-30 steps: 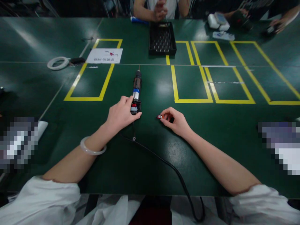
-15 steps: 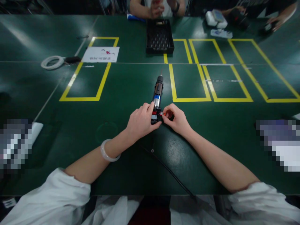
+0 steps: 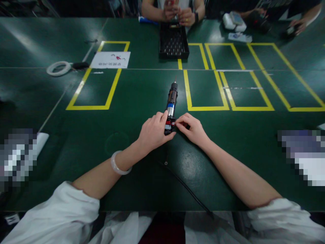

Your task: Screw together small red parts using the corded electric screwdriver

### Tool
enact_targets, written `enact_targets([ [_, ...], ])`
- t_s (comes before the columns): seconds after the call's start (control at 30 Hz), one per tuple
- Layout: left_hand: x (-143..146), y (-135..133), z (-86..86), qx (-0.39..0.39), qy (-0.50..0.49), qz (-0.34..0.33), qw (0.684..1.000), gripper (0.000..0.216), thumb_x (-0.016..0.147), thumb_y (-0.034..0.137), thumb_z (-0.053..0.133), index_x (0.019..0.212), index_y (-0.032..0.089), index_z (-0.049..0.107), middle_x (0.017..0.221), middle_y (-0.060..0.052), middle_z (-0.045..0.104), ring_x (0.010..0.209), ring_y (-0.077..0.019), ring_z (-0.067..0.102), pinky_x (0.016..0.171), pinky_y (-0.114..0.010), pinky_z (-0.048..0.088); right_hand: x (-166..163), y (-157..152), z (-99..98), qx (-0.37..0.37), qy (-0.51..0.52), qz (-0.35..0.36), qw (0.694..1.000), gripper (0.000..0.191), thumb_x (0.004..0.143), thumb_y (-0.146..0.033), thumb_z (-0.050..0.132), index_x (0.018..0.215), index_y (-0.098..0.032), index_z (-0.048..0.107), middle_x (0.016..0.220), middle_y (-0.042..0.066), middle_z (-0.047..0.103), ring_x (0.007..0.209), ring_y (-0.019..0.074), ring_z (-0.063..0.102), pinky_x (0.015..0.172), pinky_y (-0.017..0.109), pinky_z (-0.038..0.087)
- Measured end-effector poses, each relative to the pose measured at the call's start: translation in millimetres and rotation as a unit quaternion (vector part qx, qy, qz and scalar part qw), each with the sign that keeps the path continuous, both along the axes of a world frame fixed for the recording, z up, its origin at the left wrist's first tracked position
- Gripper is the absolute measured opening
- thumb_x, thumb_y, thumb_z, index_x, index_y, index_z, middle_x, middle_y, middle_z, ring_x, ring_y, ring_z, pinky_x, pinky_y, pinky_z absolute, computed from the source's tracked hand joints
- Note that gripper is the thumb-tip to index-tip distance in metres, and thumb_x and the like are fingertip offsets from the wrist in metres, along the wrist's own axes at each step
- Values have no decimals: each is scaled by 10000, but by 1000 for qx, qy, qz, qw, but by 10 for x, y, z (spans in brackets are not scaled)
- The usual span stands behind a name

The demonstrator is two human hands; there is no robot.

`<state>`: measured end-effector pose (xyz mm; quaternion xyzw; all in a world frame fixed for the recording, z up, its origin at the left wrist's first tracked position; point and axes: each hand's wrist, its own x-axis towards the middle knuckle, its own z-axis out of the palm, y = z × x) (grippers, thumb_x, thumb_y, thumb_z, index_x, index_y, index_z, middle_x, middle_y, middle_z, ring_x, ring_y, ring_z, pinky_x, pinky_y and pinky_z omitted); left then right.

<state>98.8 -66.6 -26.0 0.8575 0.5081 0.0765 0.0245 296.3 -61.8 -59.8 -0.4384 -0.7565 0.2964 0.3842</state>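
On the table before me lies a slim electric screwdriver [image 3: 172,103] with its insides bare. It has a thin bit at the far end, a silver motor with a blue band, and a red part near its base. My left hand [image 3: 154,130] grips the base from the left, fingers on top and thumb at the near end. At its right side, my right hand [image 3: 191,127] pinches close to a small red and white wire connector [image 3: 173,123]. The fingertips hide most of what they hold. A black cord [image 3: 189,189] runs from below the tool to the near edge.
Across the green table [image 3: 142,88], a person's hands [image 3: 179,15] work above a black tray [image 3: 174,54]. Yellow tape outlines mark the surface. A paper sheet [image 3: 111,60] and a coiled white cable [image 3: 59,68] lie at left. Blurred-out items sit at both sides.
My right fingertips have shifted slightly at the connector, and less of the orange-red wire shows. The person opposite has brought both hands together over the tray. My left hand keeps its grip.
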Motion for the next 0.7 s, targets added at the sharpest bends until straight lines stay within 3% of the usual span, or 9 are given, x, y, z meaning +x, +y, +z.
enact_targets([
  [0.27,-11,-1,1,-3,-11,1,1000,758,867,520,590,1465,98,395,1273,-189,526,1093,-327,540,838,-405,489,-30,-26,6,5,3,-26,1000,112,920,-207,559,898,-200,668,832,37,657,704,155,590,659,294,468],
  [0.5,22,32,54,-21,-1,31,999,727,900,590,527,1454,134,407,1193,-171,545,1040,-307,559,785,-375,498,-72,-88,83,-26,32,-58,997,59,898,-206,572,886,-207,630,780,7,672,664,140,603,640,269,471],
  [0.7,10,52,40,-16,9,44,999,681,921,543,510,1457,136,408,1152,-163,543,1020,-304,560,752,-368,504,-88,-104,58,-44,65,-18,997,64,913,-229,564,929,-207,622,836,11,695,706,135,622,660,260,481],
])
